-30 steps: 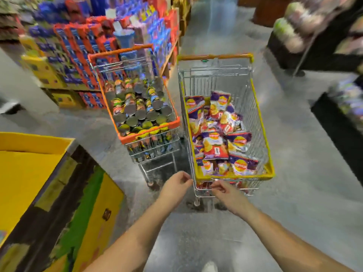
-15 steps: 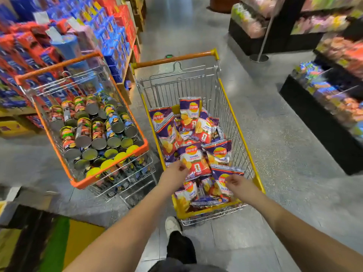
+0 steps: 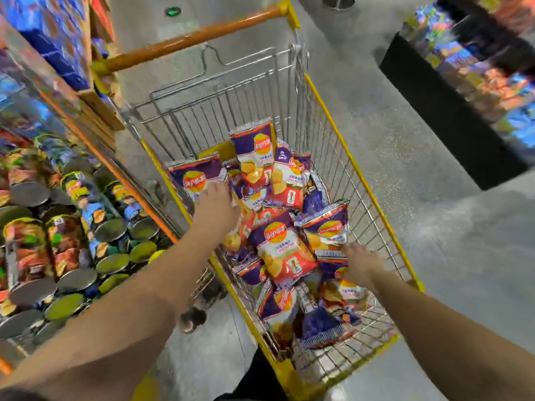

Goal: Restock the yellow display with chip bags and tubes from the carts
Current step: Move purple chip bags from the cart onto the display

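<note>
The yellow-rimmed wire cart (image 3: 359, 175) in front of me holds several purple-and-red chip bags (image 3: 282, 250). My left hand (image 3: 215, 211) reaches into it from the left, fingers stretched out onto a bag (image 3: 192, 176) leaning at the cart's left side. My right hand (image 3: 363, 264) is low on the right side of the cart. Its fingers curl down onto the crimped lower edge of another chip bag (image 3: 328, 227). To the left, an orange-rimmed cart (image 3: 139, 204) is packed with upright chip tubes (image 3: 69, 241).
Shelves of blue and red boxes (image 3: 58, 39) rise at the far left behind the tube cart. A black display stand (image 3: 434, 111) with colourful goods sits at the right across a grey floor aisle (image 3: 419, 227). My dark trouser leg (image 3: 260, 380) shows beside the cart's near corner.
I have come close over the yellow cart. Both hands moved forward and down in among the bags, the left to the left-side bag, the right to a bag's lower edge.
</note>
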The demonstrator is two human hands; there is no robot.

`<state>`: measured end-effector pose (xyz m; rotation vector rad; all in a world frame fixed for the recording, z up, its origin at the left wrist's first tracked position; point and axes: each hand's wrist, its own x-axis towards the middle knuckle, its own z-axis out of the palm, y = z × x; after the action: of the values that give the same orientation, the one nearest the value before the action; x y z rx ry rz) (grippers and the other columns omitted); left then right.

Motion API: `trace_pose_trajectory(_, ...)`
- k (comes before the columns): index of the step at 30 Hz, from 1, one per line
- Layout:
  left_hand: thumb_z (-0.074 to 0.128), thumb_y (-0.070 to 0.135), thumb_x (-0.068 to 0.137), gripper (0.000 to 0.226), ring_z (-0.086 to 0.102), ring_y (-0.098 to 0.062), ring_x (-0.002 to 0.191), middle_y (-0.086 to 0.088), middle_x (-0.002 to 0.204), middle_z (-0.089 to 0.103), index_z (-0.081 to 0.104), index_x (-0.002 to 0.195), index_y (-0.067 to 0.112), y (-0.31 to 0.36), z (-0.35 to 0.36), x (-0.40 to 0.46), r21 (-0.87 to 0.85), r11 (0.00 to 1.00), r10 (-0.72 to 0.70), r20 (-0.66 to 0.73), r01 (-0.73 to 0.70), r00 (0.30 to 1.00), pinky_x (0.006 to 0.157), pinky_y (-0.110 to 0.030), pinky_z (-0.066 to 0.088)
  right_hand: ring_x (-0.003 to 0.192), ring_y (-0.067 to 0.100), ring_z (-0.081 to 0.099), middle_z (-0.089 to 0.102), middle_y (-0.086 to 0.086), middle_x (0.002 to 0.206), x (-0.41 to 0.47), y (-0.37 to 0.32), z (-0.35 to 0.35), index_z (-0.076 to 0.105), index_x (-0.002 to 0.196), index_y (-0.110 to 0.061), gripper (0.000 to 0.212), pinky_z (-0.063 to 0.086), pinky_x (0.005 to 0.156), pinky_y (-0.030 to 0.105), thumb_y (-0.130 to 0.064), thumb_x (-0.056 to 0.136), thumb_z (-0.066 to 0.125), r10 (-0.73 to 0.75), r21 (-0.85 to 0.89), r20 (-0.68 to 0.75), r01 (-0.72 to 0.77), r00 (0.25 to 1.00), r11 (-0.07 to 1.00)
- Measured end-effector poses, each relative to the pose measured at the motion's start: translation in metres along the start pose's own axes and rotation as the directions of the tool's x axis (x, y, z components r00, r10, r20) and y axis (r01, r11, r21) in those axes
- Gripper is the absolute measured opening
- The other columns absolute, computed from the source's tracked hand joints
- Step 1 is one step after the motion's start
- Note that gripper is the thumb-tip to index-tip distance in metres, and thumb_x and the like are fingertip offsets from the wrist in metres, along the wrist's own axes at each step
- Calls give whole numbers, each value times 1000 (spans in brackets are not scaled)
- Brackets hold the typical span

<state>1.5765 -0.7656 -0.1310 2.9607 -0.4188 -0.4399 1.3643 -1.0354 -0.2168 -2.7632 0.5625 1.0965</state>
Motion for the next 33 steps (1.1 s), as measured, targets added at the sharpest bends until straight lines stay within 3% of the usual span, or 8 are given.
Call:
trace_pose_trajectory(3,60,45,91,72,50,-38,122,-18,136,45,28,140,3,-8,11,25,-85,981,-160,134,173,978,94,-47,46,132,28,41,42,6,143,13,-3,12,27,146,-19,76,34,106,45,-52,86,60,102,-89,40,-98,994,991)
trace_pose_trajectory(6,64,38,87,70,53,-37,119,-19,130,53,31,136,2,-15,21,34,-208,926,-279,184,314,943,93,-48,49,125,25,47,51,3,132,10,-4,19,39,138,-23,46,38,102,42,-32,93,49,121,-215,-18,-122,993,969)
trace_pose_trajectory(10,69,40,83,68,52,-35,120,-17,126,55,40,131,2,-17,21,33,-189,916,-319,194,354,928,91,-44,50,122,25,46,54,2,127,-3,-2,28,56,126,-24,35,37,101,40,-30,94,45,109,-328,43,-89,993,941)
trace_pose_trajectory(13,68,43,83,51,58,-29,99,-9,99,61,50,114,6,-12,15,30,-153,925,-297,280,348,913,80,-37,50,123,27,44,50,5,129,-12,5,38,56,127,-22,35,37,100,39,-26,94,46,84,-341,34,-67,996,938)
trace_pose_trajectory(15,64,36,87,45,61,-31,96,-11,98,63,50,118,8,-7,12,23,-123,943,-266,289,311,920,80,-38,52,115,26,53,58,4,122,-21,11,40,57,123,-22,32,43,96,38,-23,93,46,47,-294,53,-29,998,955)
trace_pose_trajectory(19,51,18,96,51,61,-36,106,-16,117,63,35,144,14,14,2,3,-71,982,-165,119,174,979,78,-42,49,105,27,62,65,3,113,-34,19,25,54,113,-22,27,48,84,34,-30,88,50,-18,-156,52,25,999,987)
trace_pose_trajectory(28,51,25,98,16,59,-34,95,-9,98,59,46,107,13,61,-63,-110,-195,972,-177,-244,130,953,67,-38,38,107,29,63,66,9,116,-95,30,-43,53,129,-23,54,48,80,32,-44,80,66,-143,137,-186,170,972,976)
trace_pose_trajectory(33,54,32,97,30,63,-36,94,-12,104,65,51,124,20,65,-88,-194,-245,953,-258,-349,178,901,66,-39,45,99,29,63,65,10,99,-147,26,-74,63,105,-22,30,40,69,27,-41,83,69,-182,344,-288,279,940,897)
